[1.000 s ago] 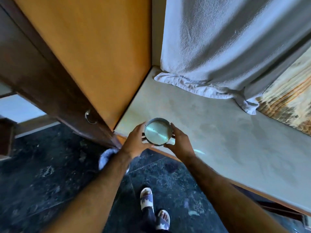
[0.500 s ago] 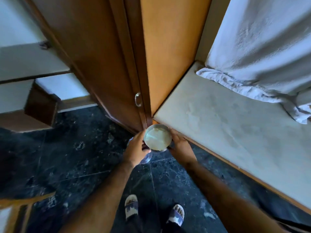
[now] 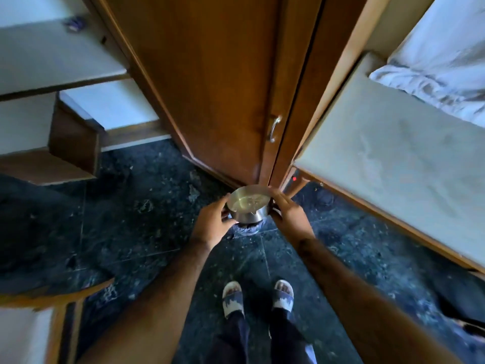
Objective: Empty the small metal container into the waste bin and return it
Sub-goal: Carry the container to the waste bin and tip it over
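Left edge: pale shelves with dark wooden edging (image 3: pixel 73 143), well apart from the action. Dark speckled stone floor (image 3: pixel 131 219) below.

Left hand (image 3: pixel 214 222) cups the left wall of the small round shiny metal container (image 3: pixel 249 204), fingers curled round it. Container held upright in the air, mouth up, pale residue visible inside. It sits in front of the brown wooden cupboard door (image 3: pixel 210 88), near the door's foot.

Directly under it, a blue-grey bag-lined waste bin (image 3: pixel 248 228) on the floor, mostly hidden by the container.

Right hand (image 3: pixel 287 214) grips the right wall, thumb over the rim. Pale ledge (image 3: pixel 393 158) with white cloth (image 3: pixel 446 61) far right.

Judgement: tipping is next, not yet done. Keep the container centred over the bin, lower it close, roll the mouth away from the feet, steady with both hands; tap if residue clings.
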Demonstrator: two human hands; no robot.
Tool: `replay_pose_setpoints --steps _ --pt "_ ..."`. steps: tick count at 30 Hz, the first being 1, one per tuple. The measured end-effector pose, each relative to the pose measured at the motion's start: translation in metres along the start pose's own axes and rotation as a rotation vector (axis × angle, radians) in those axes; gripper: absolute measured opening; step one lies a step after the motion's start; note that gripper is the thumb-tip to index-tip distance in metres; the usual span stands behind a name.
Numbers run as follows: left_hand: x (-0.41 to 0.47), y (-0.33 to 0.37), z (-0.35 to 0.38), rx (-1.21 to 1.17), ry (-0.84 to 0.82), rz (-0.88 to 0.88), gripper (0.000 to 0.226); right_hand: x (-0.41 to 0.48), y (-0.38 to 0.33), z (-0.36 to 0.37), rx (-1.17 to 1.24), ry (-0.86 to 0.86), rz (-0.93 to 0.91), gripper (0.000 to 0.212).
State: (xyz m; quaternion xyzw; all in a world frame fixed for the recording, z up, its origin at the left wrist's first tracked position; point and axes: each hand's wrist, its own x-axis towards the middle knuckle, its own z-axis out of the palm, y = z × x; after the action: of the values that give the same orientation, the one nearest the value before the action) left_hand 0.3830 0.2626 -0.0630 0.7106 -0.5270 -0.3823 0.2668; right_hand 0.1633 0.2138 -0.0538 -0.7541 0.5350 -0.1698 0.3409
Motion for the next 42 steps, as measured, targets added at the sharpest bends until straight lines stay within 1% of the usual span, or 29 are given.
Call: replay_pose_setpoints --steps 4,6,8,11,13,15,16,17,19,20,21,23,24,26,28,29,32,33,34,36,38,40,42 --pt "0.028 -0.039 0.008 -0.088 0.050 -0.035 0.065 0.024 0.021 0.035 0.131 -0.002 0.037 0.051" --pt "0.040 -0.050 0.016 -0.175 0.082 -0.077 0.062 0.035 0.035 0.052 0.180 0.004 0.082 0.050" --pt "0.057 -0.065 0.027 -0.265 0.098 -0.125 0.060 0.048 0.054 0.075 0.296 0.008 0.176 0.053" --pt "0.088 -0.091 0.048 -0.323 0.083 -0.155 0.058 0.065 0.091 0.112 0.488 0.027 0.353 0.055" --pt "0.110 -0.113 0.064 -0.385 0.065 -0.205 0.050 0.078 0.112 0.135 0.630 0.054 0.483 0.046" --pt "0.136 -0.139 0.086 -0.415 0.055 -0.305 0.034 0.099 0.138 0.165 0.846 0.086 0.633 0.025" --pt "0.149 -0.149 0.098 -0.428 0.019 -0.378 0.027 0.110 0.148 0.176 0.905 0.112 0.725 0.017" --pt "0.161 -0.158 0.112 -0.455 -0.044 -0.487 0.028 0.122 0.159 0.187 0.903 0.135 0.824 0.016" --pt "0.180 -0.169 0.139 -0.505 -0.200 -0.735 0.042 0.142 0.182 0.205 0.842 0.114 0.971 0.025" --pt "0.187 -0.175 0.151 -0.518 -0.215 -0.802 0.048 0.151 0.193 0.213 0.808 0.094 1.007 0.027" --pt "0.195 -0.180 0.160 -0.534 -0.189 -0.829 0.051 0.159 0.202 0.217 0.767 0.065 1.024 0.029" --pt "0.207 -0.191 0.167 -0.601 -0.123 -0.829 0.052 0.170 0.211 0.221 0.732 0.025 1.030 0.037" --pt "0.209 -0.194 0.165 -0.636 -0.096 -0.823 0.050 0.174 0.211 0.222 0.747 0.028 1.044 0.036" --pt "0.211 -0.207 0.166 -0.664 -0.057 -0.810 0.047 0.176 0.213 0.228 0.816 0.022 1.071 0.030" --pt "0.209 -0.216 0.165 -0.637 -0.040 -0.792 0.051 0.171 0.209 0.234 0.892 0.006 1.083 0.015" --pt "0.208 -0.219 0.164 -0.623 -0.034 -0.778 0.050 0.168 0.208 0.235 0.919 0.012 1.083 0.012" --pt "0.209 -0.222 0.160 -0.602 0.014 -0.726 0.049 0.163 0.209 0.236 0.945 0.064 1.093 0.035" --pt "0.209 -0.222 0.160 -0.585 0.040 -0.706 0.049 0.162 0.210 0.236 0.948 0.078 1.083 0.039" --pt "0.208 -0.224 0.159 -0.560 0.057 -0.690 0.048 0.160 0.210 0.238 0.952 0.065 1.076 0.036" --pt "0.203 -0.227 0.161 -0.524 0.016 -0.720 0.044 0.155 0.213 0.241 0.935 -0.030 1.122 0.018" --pt "0.198 -0.229 0.161 -0.524 -0.086 -0.784 0.035 0.153 0.217 0.243 0.888 -0.095 1.168 0.019" --pt "0.200 -0.227 0.159 -0.525 -0.097 -0.766 0.034 0.156 0.220 0.242 0.895 -0.054 1.158 0.020" --pt "0.202 -0.228 0.158 -0.532 -0.047 -0.724 0.041 0.158 0.221 0.241 0.935 -0.016 1.139 0.018"
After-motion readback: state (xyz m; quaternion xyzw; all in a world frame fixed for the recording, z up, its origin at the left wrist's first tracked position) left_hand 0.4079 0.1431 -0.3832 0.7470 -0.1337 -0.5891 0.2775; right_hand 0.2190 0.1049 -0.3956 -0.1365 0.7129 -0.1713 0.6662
